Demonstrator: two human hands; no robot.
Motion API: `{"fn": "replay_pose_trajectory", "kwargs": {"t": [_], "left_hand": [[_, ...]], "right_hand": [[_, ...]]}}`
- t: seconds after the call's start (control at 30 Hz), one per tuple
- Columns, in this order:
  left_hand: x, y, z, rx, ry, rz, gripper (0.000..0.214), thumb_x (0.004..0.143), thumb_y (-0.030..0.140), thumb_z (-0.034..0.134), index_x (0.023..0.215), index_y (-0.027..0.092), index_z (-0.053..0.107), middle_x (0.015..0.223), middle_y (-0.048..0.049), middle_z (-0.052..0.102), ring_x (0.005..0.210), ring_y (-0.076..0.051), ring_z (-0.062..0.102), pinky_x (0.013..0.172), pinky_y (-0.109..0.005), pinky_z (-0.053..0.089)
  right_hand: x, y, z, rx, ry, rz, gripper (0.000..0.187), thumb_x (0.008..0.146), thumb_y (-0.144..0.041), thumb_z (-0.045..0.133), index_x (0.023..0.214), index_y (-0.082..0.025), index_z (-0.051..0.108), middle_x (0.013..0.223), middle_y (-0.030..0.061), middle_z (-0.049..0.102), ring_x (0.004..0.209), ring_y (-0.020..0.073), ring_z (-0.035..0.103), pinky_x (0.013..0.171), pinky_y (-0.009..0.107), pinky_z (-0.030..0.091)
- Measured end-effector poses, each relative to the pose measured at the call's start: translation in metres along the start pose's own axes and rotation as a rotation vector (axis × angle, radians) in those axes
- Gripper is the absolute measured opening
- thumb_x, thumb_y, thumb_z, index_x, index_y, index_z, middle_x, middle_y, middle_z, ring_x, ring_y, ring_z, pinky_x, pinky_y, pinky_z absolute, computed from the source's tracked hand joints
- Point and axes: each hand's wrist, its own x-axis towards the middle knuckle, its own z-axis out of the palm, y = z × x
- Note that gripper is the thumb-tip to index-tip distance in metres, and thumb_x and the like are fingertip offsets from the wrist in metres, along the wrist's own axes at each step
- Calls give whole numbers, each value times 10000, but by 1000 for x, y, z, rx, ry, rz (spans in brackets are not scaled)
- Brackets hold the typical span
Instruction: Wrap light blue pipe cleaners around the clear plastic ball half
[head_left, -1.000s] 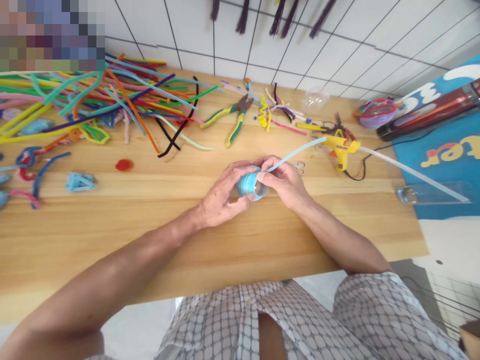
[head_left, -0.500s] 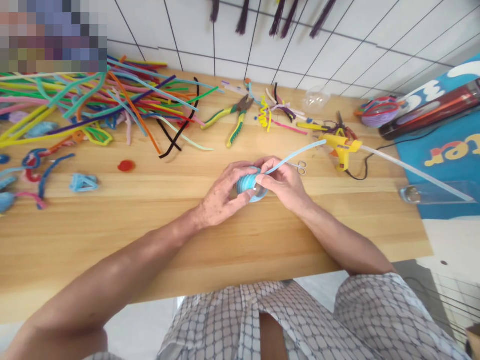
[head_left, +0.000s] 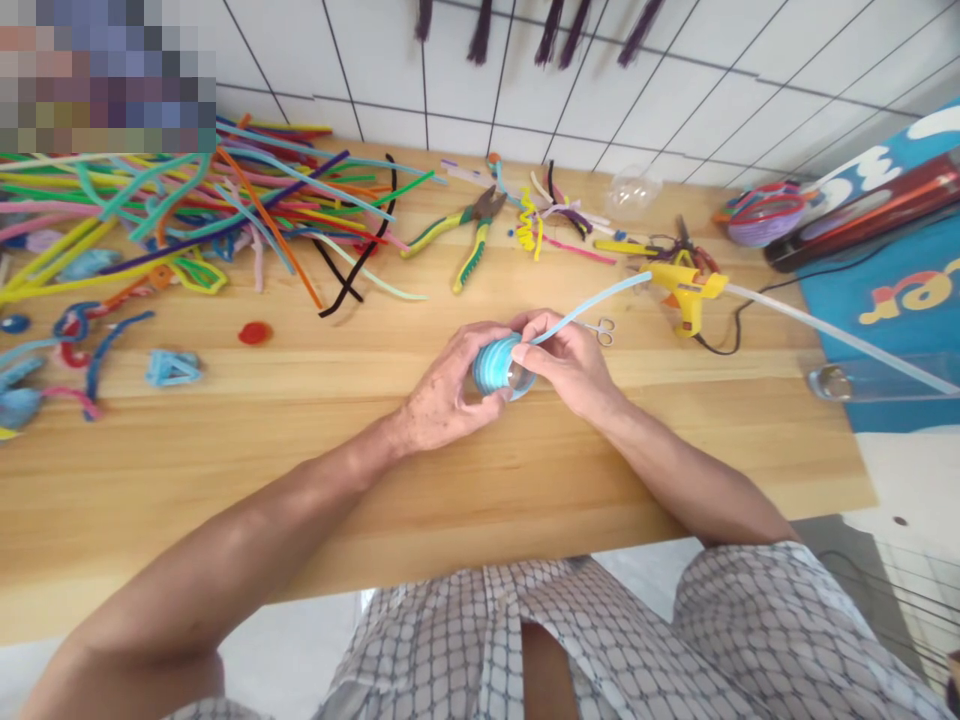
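A small clear ball [head_left: 493,369], partly covered in rows of light blue pipe cleaner, sits between my two hands above the wooden table. My left hand [head_left: 448,390] is closed round its left side, thumb below and fingers over the top. With thumb and fingers, my right hand [head_left: 566,362] pinches a light blue pipe cleaner [head_left: 595,303] against the ball's right side. The loose end of that strand rises to the right, towards the yellow glue gun. Clear plastic shows uncovered at the ball's lower right. Small scissors [head_left: 602,331] lie just behind my right hand.
Pipe cleaners [head_left: 262,200] of many colours are heaped at the back left. Green-and-yellow pliers [head_left: 469,235] lie behind my hands. To the right are the yellow glue gun [head_left: 684,292] with its cord, a clear plastic shell [head_left: 634,190] and a red bottle [head_left: 862,215].
My left thumb has slid down off the blue rows to the ball's lower edge. My right hand keeps its pinch in nearly the same place. The view has shifted slightly.
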Motion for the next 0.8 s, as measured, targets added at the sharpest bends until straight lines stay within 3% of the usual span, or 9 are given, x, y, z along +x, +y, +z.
{"fn": "replay_pose_trajectory", "kwargs": {"t": [0.47,0.63,0.8], "left_hand": [[1,-2,0,7,-8,17,619,1021,418,758,1573,284,512,1527,-163,642,1444,-324,632,1231,-582,559],[2,5,-4,-37,-14,-28,474,1085,401,682,1518,259,552,1474,-160,667,1384,-299,669,1179,-527,594],[1,6,-4,-33,12,-19,451,1067,365,727,1478,248,584,1445,-156,680,1368,-281,683,1174,-489,593]], "right_hand": [[0,1,0,0,3,-23,423,750,-553,940,786,-247,649,1039,11,705,852,176,616,747,329,517],[-2,2,3,-12,7,-51,382,764,-516,927,798,-250,655,1015,9,694,862,181,623,766,338,524],[-4,4,4,4,6,-40,357,748,-464,935,816,-247,659,1067,8,701,865,175,638,793,344,523]]}}
